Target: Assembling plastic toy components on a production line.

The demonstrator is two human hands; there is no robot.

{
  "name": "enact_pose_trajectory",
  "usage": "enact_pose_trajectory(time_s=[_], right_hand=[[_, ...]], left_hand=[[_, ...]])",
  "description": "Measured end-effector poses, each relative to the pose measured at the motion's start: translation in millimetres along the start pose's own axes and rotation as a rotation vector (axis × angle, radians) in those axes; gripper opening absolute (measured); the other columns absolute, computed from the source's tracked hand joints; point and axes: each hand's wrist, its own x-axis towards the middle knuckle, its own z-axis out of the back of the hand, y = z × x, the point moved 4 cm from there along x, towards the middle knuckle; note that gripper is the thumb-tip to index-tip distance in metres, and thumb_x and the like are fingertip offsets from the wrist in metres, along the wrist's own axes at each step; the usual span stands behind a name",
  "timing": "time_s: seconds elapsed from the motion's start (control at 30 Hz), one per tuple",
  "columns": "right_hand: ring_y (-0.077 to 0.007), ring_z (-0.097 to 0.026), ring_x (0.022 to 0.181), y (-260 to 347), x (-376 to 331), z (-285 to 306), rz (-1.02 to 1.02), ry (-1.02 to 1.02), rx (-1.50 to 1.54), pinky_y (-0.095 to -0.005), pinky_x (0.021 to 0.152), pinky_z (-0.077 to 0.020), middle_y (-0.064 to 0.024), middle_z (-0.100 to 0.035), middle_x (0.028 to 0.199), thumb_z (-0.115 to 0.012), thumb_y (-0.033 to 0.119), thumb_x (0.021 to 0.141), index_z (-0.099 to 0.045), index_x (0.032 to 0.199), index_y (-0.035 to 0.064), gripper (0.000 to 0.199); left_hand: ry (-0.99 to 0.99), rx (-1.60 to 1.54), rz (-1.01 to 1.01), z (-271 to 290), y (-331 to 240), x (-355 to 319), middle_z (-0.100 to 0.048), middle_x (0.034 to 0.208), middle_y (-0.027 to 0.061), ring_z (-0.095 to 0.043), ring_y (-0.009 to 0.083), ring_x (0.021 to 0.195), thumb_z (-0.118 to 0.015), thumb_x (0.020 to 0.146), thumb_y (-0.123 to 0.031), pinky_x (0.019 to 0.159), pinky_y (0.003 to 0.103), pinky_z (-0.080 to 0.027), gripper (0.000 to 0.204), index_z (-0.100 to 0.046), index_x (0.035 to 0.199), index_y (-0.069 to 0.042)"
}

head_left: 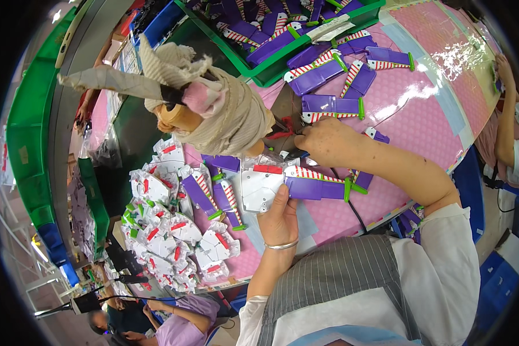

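My left hand (281,218), with a bracelet at the wrist, grips a white plastic toy part (258,193) from its near edge, thumb on top. Joined to or lying against that part is a purple wing piece (314,185) with red-and-white stripes and a green tip. My right hand (330,142) is closed just beyond the wing piece, its fingers curled by a small dark object. What they hold is hidden. A cloth-wrapped bundle (230,118) stands over the white part's far edge and covers some of the view.
A heap of white parts (167,242) lies on the left. More purple wings (323,75) are spread at the far right, before a green crate (259,75) full of them. A black cable (352,205) crosses the pink tabletop (409,109). Other people sit nearby.
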Motion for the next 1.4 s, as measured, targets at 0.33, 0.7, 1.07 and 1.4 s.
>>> enact_pose_trajectory(time_s=[0.33, 0.7, 1.07, 1.4], right_hand=[[-0.0203, -0.061, 0.070, 30, -31, 2, 0.259, 0.043, -0.216, -0.0349, 0.064, -0.0446, -0.0088, -0.061, 0.073, -0.054, 0.016, 0.072, -0.059, 0.072, 0.0098, 0.008], [-0.0249, -0.062, 0.067, 51, -47, -16, 0.326, 0.444, -0.166, -0.0396, 0.064, -0.0437, -0.0071, -0.059, 0.065, -0.060, 0.015, 0.066, -0.058, 0.071, 0.0085, 0.009], [-0.0238, -0.055, 0.078, 57, -72, -1, 0.202, 0.015, -0.158, -0.0375, 0.074, -0.0412, -0.0087, -0.053, 0.078, -0.057, 0.013, 0.068, -0.052, 0.078, 0.0076, 0.013], [-0.0293, -0.052, 0.086, 51, -100, 9, 0.126, -0.294, 0.126, -0.0439, 0.087, -0.0398, -0.0084, -0.050, 0.085, -0.061, 0.002, 0.057, -0.057, 0.091, 0.0069, 0.034]], left_hand=[[0.186, 0.194, 0.153, 55, 43, -45, -0.051, 0.122, 0.0076, -0.053, 0.0189, 0.109, -0.058, 0.084, 0.001, 0.086, 0.036, -0.049, 0.053, -0.036, 0.132, -0.007], [-0.270, 1.753, -1.066, 80, -125, 13, -0.056, 0.103, 0.0139, -0.056, 0.0326, 0.091, -0.062, 0.076, -0.008, 0.074, 0.040, -0.048, 0.040, -0.054, 0.115, -0.007], [-0.334, 1.857, -0.841, 94, -141, 47, -0.044, 0.112, 0.0157, -0.053, 0.0341, 0.098, -0.075, 0.065, -0.015, 0.072, 0.040, -0.050, 0.074, -0.042, 0.131, -0.011], [-0.314, 1.727, -0.886, 89, -138, 17, -0.044, 0.109, 0.0171, -0.057, 0.0288, 0.082, -0.067, 0.063, -0.002, 0.063, 0.036, -0.051, 0.080, -0.038, 0.136, -0.015]])
